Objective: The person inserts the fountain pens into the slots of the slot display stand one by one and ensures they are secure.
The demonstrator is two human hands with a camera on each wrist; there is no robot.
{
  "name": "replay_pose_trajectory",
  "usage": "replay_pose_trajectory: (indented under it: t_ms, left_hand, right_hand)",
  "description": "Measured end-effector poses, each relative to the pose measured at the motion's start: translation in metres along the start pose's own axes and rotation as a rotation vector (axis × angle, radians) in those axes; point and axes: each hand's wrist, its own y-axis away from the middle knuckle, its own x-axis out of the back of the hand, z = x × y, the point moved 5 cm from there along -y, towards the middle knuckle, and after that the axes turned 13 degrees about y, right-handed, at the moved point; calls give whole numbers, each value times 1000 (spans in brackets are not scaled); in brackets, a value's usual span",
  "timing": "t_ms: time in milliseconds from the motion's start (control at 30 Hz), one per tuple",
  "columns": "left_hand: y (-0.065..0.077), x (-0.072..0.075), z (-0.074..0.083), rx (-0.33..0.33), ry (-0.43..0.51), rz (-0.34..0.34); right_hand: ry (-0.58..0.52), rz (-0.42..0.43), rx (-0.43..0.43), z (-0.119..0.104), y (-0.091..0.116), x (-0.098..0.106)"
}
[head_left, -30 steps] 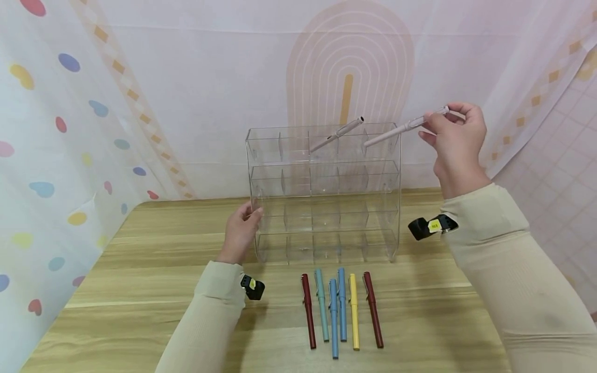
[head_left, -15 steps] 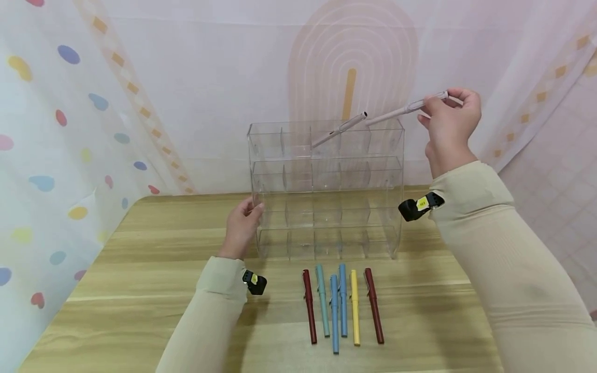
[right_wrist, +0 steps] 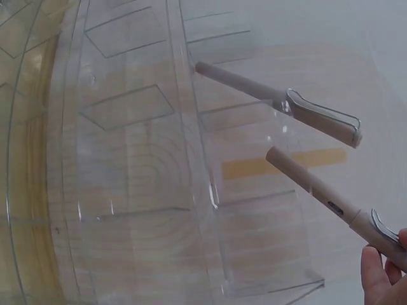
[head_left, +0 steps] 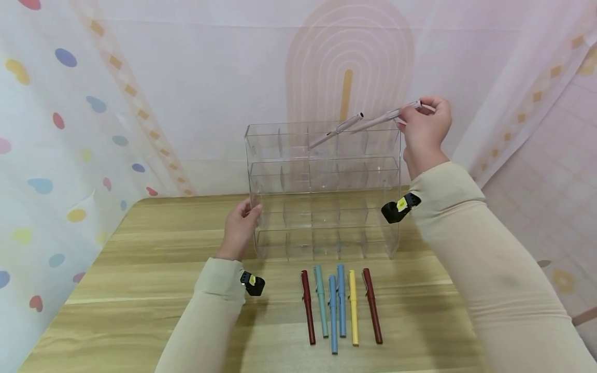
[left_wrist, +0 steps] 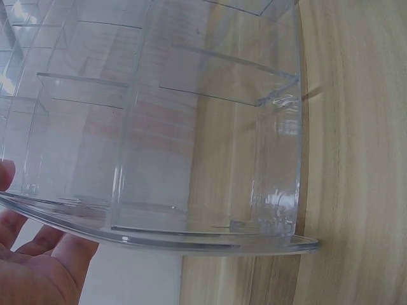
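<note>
Where discernible, pen (right_wrist: pixel 343 213) in right grip (head_left: pixel 426 129)

Head view looks forward and down at the rack (head_left: pixel 324 178) both wrist views show closer.

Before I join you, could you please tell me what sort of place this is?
Probably an indoor tabletop set up for filming: a wooden table stands before patterned cloth, and a small black camera sits at each of the person's wrists.
</note>
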Motion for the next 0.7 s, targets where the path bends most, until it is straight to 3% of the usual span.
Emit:
replay_pose_trajectory:
  t_ms: [700]
  left_hand:
    - [-1, 2, -1, -8, -6, 22]
  right_hand:
    - [101, -32, 38, 19, 10, -22]
